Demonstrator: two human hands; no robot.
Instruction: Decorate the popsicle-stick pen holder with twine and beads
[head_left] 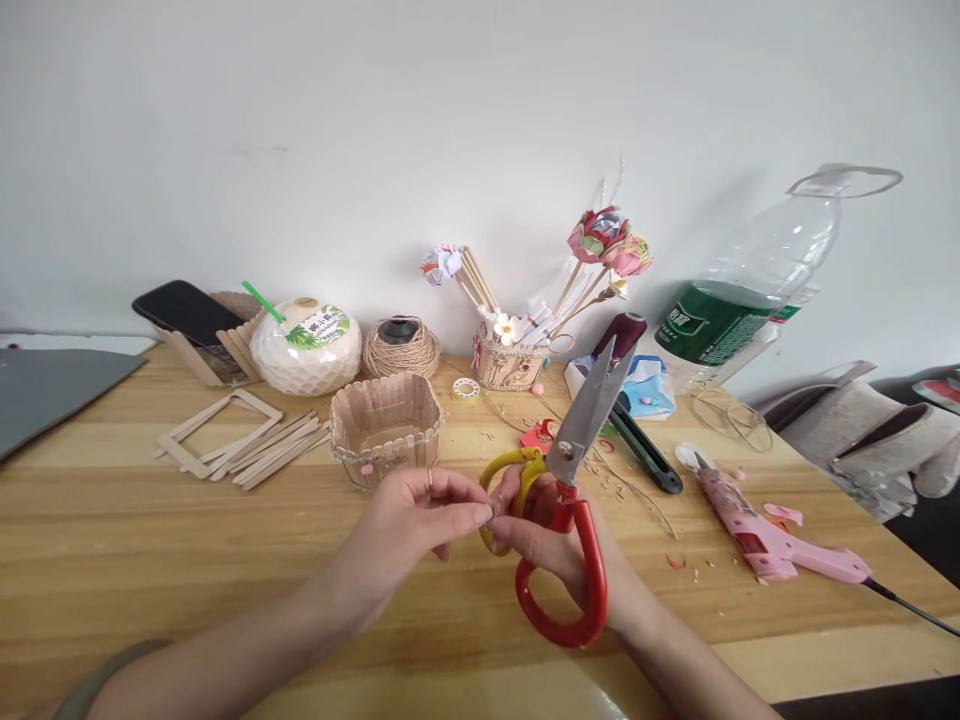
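Observation:
My right hand [551, 545] holds a pair of scissors [571, 440] with one red and one yellow handle; the blades point up and lie nearly together. My left hand [420, 520], with a ring on one finger, is closed in a pinch. Its thumb and fingertips meet the fingertips of my right hand; anything pinched there is too small to make out. Just behind my left hand stands a small basket [386, 425] made of wooden craft sticks, with twine around its rim and a pink pompom on its front.
Craft sticks [281, 450] lie left of the basket, before a wrapped coconut [306, 350]. Behind are a twine roll [409, 352] and a pot [510, 365] of paper flowers. To the right are a utility knife [649, 450], a pink glue gun [776, 540] and a large bottle [724, 320].

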